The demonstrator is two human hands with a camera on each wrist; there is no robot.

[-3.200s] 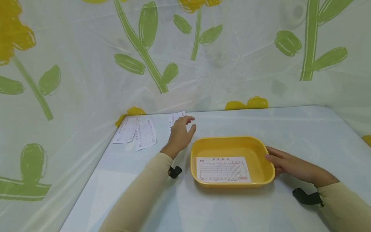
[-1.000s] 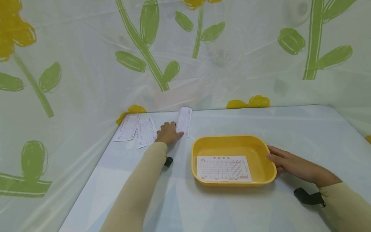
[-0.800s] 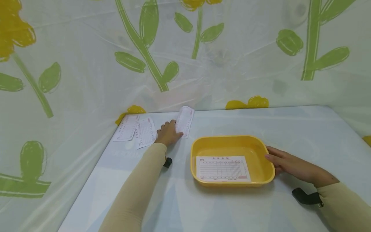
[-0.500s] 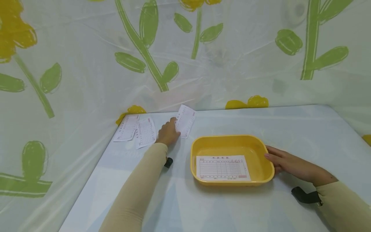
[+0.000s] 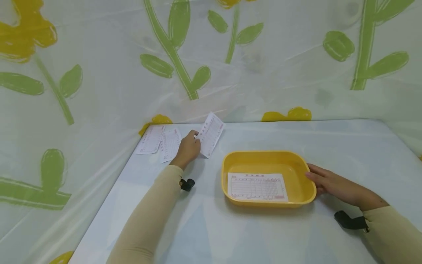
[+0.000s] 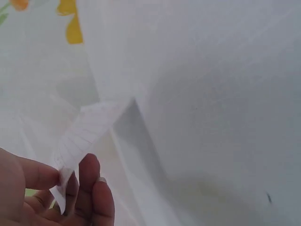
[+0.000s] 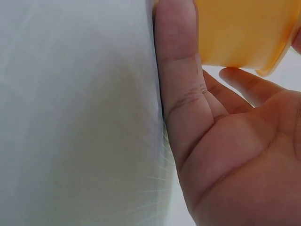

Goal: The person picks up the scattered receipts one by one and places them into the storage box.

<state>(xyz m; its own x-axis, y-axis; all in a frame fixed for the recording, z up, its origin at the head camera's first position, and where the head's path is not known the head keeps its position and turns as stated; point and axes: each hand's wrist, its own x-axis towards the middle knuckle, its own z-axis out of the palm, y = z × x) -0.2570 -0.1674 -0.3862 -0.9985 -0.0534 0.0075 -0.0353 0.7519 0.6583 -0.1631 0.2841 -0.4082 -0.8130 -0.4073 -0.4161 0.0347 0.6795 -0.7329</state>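
My left hand (image 5: 188, 148) pinches a printed receipt slip (image 5: 211, 135) by its near-left edge, thumb on one face and fingers behind. The slip is raised and tilted over the far part of the table. In the left wrist view, that paper (image 6: 87, 129) bends between thumb and fingertips. My right hand (image 5: 336, 187) holds the right end of a yellow plastic tray (image 5: 298, 185), thumb at the rim and fingers along the outer wall. In the right wrist view, the fingers lie low against the tray wall (image 7: 244, 33). Another receipt slip (image 5: 258, 187) lies flat inside the tray.
Two more receipt slips, one at the far left corner (image 5: 150, 139) and one beside it (image 5: 170, 143), lie on the white table (image 5: 211, 234). A flower-printed curtain (image 5: 263, 80) hangs along the table's back and left edges.
My left hand has gone to the far slip, taken hold of it and lifted it, turning it clockwise. The right hand keeps its grip on the tray. The view has shifted slightly.
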